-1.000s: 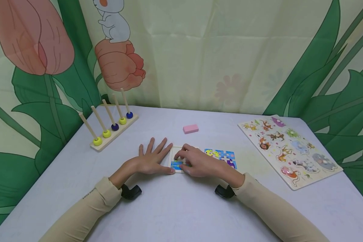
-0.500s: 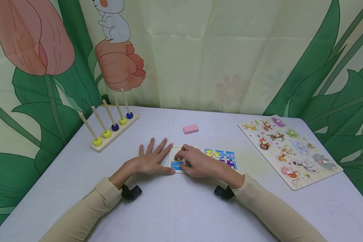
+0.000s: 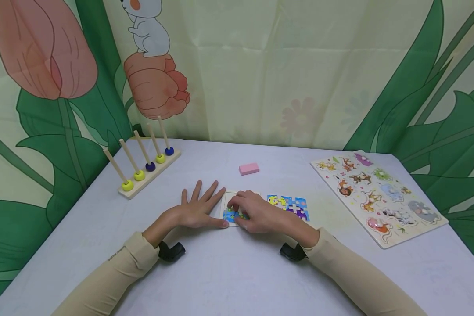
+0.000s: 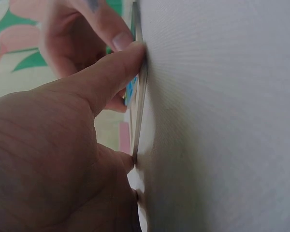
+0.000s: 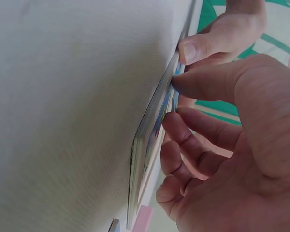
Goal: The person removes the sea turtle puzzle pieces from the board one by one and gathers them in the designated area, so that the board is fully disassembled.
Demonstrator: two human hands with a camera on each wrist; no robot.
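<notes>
My left hand (image 3: 197,211) lies with its fingers spread, its thumb and index finger at the left edge of a small wooden puzzle tray (image 3: 229,194). In the left wrist view that thumb rests on the tray's near rim. Over the tray, my right hand (image 3: 258,213) has its fingers bent. Between its thumb and fingers it pinches a thin blue puzzle piece (image 5: 174,104), seen edge-on in the right wrist view. Blue printed pieces (image 3: 228,216) lie in the tray's near left part. The right hand hides much of the tray.
Loose blue, yellow and purple puzzle pieces (image 3: 300,202) lie right of the tray. A pink block (image 3: 249,169) sits behind it. A peg stand (image 3: 150,174) with yellow and blue beads is at left, a wooden animal puzzle board (image 3: 363,184) at right.
My right hand's fingers have shifted slightly over the tray, and more of the blue printed pieces beside its thumb shows. The left hand stays in place.
</notes>
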